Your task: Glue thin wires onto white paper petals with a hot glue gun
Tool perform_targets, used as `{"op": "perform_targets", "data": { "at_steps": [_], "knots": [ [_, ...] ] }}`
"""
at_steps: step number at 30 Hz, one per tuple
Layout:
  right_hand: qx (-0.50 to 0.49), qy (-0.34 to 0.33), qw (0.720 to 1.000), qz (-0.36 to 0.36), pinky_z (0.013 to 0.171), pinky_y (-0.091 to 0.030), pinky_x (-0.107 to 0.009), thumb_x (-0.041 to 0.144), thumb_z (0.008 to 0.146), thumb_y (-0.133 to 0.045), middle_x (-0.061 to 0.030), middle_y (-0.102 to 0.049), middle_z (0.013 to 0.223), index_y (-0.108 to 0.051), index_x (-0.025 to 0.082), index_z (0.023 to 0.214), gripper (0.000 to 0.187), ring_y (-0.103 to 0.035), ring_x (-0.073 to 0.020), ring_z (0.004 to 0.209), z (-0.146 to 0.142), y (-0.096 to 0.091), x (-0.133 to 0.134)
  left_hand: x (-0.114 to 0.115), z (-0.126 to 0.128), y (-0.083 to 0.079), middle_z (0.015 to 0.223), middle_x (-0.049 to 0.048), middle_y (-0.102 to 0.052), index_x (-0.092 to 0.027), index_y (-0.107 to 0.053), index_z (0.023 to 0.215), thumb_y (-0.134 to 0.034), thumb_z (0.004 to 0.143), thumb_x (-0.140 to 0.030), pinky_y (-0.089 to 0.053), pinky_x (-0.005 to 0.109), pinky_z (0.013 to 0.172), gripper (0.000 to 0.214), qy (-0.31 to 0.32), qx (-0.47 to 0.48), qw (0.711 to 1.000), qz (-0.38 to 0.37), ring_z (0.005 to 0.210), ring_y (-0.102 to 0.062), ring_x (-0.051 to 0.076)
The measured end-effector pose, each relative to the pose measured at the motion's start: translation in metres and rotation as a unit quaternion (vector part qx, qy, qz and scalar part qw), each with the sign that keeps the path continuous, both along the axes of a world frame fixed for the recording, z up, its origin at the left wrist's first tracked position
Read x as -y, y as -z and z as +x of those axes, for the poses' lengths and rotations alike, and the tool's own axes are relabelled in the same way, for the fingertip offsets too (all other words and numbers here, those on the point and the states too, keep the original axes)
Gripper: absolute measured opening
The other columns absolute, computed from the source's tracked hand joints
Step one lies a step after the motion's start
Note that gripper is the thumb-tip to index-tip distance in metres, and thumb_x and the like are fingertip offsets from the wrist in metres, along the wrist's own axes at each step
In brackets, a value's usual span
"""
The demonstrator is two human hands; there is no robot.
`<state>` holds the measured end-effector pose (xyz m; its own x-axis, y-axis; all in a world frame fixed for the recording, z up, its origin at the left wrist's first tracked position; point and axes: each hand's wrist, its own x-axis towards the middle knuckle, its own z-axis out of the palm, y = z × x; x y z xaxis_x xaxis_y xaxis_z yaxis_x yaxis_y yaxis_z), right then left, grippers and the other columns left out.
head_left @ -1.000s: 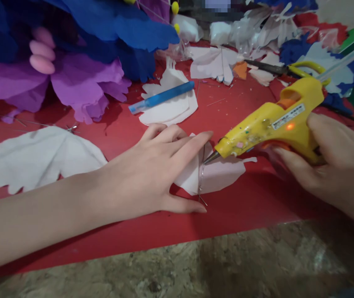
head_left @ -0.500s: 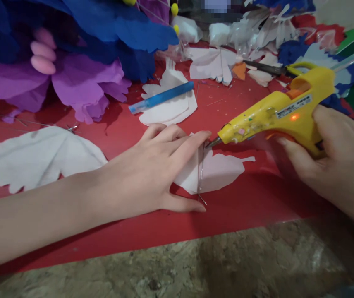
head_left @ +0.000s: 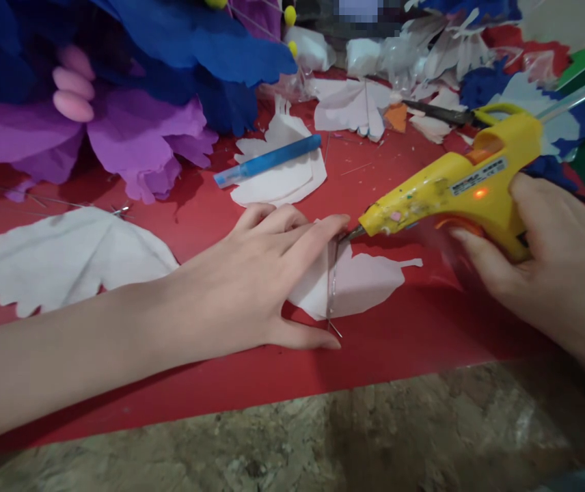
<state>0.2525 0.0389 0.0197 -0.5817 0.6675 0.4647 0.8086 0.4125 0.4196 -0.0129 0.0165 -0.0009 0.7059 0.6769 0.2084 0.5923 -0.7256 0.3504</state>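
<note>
My right hand (head_left: 559, 266) is wrapped round a yellow hot glue gun (head_left: 426, 191) with a lit orange light and a clear glue stick in its back. The metal nozzle points left and meets the white paper cutout (head_left: 369, 280) close to my left index fingertip. My left hand (head_left: 266, 273) lies spread over the left part of that cutout, pressing it down and hiding much of it. A thin wire (head_left: 331, 280) runs down the cutout between my left thumb and index finger, with a shiny line along it.
A larger white cutout (head_left: 61, 253) lies at the left. Behind my left hand, a blue pen (head_left: 272, 160) rests on white paper pieces. Scissors (head_left: 441, 111), scraps and plastic bags lie at the back right. Blue and purple paper flowers (head_left: 143, 137) fill the back left.
The glue gun's body and my right hand have shifted slightly left, while the nozzle stays by my left index fingertip. My left hand and the cutout look the same.
</note>
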Motion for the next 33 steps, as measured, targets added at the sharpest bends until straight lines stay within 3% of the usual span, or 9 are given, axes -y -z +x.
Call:
{"op": "perform_targets", "data": {
  "at_steps": [3,6,12,16,22,28,33],
  "knots": [
    [-0.03,0.04,0.999,-0.015,0.045,-0.039,-0.026,0.066,0.08,-0.032,-0.0099,-0.063,0.082,-0.052,0.012,0.1,0.061,-0.063,-0.0215,0.076,-0.001,-0.005,0.003,0.0,0.0,-0.001,0.104,0.012,-0.057,-0.008,-0.034,0.127,-0.057,0.07,-0.059,-0.033,0.036,0.086,0.079,0.003,0.003,1.0,0.008,0.099,-0.046,0.028],
    [-0.043,0.038,0.998,-0.039,0.041,-0.032,-0.026,0.073,0.076,-0.029,-0.0088,-0.063,0.08,-0.052,0.014,0.096,0.066,-0.062,-0.0199,0.071,-0.001,-0.008,0.009,0.001,0.0,-0.003,0.104,0.0114,-0.057,-0.01,-0.037,0.124,-0.056,0.07,-0.06,-0.033,0.036,0.085,0.076,0.0,-0.008,1.0,0.006,0.099,-0.047,0.028],
    [-0.016,-0.073,0.996,-0.054,0.036,-0.028,-0.024,0.062,0.082,-0.035,-0.0101,-0.062,0.077,-0.049,0.013,0.09,0.052,-0.06,-0.0148,0.061,-0.004,-0.004,0.017,0.0,0.001,-0.003,0.107,0.0128,-0.057,-0.008,-0.037,0.123,-0.058,0.068,-0.061,-0.033,0.035,0.084,0.08,0.002,-0.016,1.0,0.015,0.098,-0.048,0.028],
    [0.001,-0.112,0.991,-0.067,0.035,-0.024,-0.025,0.056,0.085,-0.033,-0.0092,-0.061,0.078,-0.046,0.014,0.091,0.045,-0.06,-0.0134,0.063,-0.008,-0.002,0.015,0.0,0.0,-0.002,0.106,0.0145,-0.057,-0.004,-0.036,0.123,-0.059,0.07,-0.059,-0.034,0.036,0.083,0.08,0.014,-0.005,0.999,0.031,0.097,-0.048,0.028],
    [0.012,-0.081,0.997,-0.014,0.042,-0.033,-0.025,0.052,0.083,-0.042,-0.0108,-0.062,0.081,-0.047,0.011,0.098,0.044,-0.06,-0.0163,0.066,-0.005,-0.001,0.013,0.001,0.001,-0.004,0.103,0.0128,-0.057,-0.004,-0.037,0.121,-0.059,0.071,-0.056,-0.034,0.035,0.081,0.076,0.016,-0.002,0.999,0.035,0.093,-0.048,0.026],
    [0.004,-0.096,0.995,-0.03,0.034,-0.025,-0.024,0.056,0.084,-0.033,-0.0061,-0.061,0.075,-0.047,0.016,0.093,0.044,-0.057,-0.0126,0.056,-0.01,-0.003,0.016,0.001,0.001,-0.003,0.107,0.0143,-0.057,-0.005,-0.036,0.123,-0.054,0.076,-0.053,-0.032,0.037,0.083,0.069,0.007,-0.004,1.0,0.024,0.097,-0.047,0.027],
    [0.013,-0.086,0.996,0.025,0.041,-0.037,-0.025,0.052,0.08,-0.047,-0.0104,-0.063,0.08,-0.046,0.012,0.103,0.046,-0.062,-0.0193,0.067,-0.007,-0.001,0.012,0.001,0.0,-0.002,0.107,0.0131,-0.057,-0.007,-0.035,0.124,-0.054,0.074,-0.057,-0.032,0.036,0.085,0.073,0.013,-0.003,1.0,0.019,0.099,-0.047,0.028]
  ]
}}
